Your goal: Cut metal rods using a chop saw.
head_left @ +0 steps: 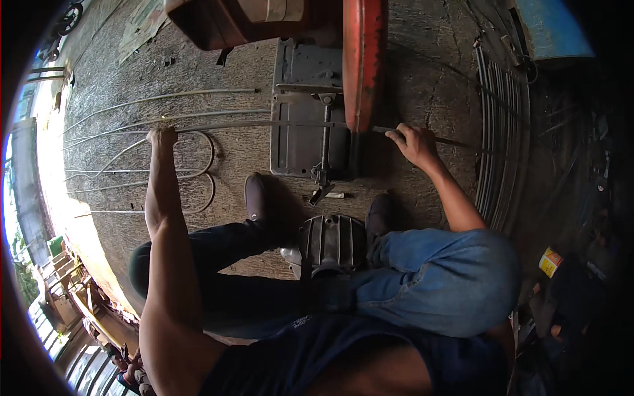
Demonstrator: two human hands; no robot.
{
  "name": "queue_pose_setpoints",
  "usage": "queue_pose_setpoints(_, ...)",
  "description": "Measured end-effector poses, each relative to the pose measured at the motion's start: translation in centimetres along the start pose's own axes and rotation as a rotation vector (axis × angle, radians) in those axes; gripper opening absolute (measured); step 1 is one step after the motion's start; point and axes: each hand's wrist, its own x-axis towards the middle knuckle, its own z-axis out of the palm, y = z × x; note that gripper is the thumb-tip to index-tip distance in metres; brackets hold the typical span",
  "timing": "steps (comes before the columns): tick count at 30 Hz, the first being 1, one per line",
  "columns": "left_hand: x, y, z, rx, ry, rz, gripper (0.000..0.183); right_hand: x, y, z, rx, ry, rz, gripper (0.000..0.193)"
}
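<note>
A long thin metal bar (pixel 238 124) lies crosswise over the grey metal base (pixel 282 148) of a cutting machine. On its left part, my left hand (pixel 162 136) is closed round it with the arm stretched out. To the right of the machine, my right hand (pixel 414 144) grips the same bar, which runs on past the fingers. The red guard (pixel 365 66) of the machine comes down over the bar between my hands and hides a short piece of it. Below the bar, a clamp with a screw rod (pixel 325 142) sits on the base.
Several loose rods (pixel 191 94), some bent into U shapes (pixel 212 155), lie on the floor at left. A row of straight rods (pixel 492 132) lies at right. Between my legs stands a ribbed metal housing (pixel 333 239). A yellow-and-white can (pixel 549 262) is at far right.
</note>
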Motion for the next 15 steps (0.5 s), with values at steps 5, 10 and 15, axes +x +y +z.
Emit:
queue_pose_setpoints(5,-0.7,0.1,-2.0,-0.033,0.046,-0.005,0.034,2.8,0.8,-0.9,-0.068,-0.077,0.084,0.053)
queue_pose_setpoints(10,-0.7,0.3,-5.3,-0.073,0.035,-0.007,0.033,4.8,2.5,-1.1,-0.074,-0.100,0.080,0.061)
queue_pose_setpoints(15,-0.9,1.0,-6.7,-0.083,0.013,0.015,0.034,5.3,3.2,-0.3,-0.129,-0.094,0.076,0.062)
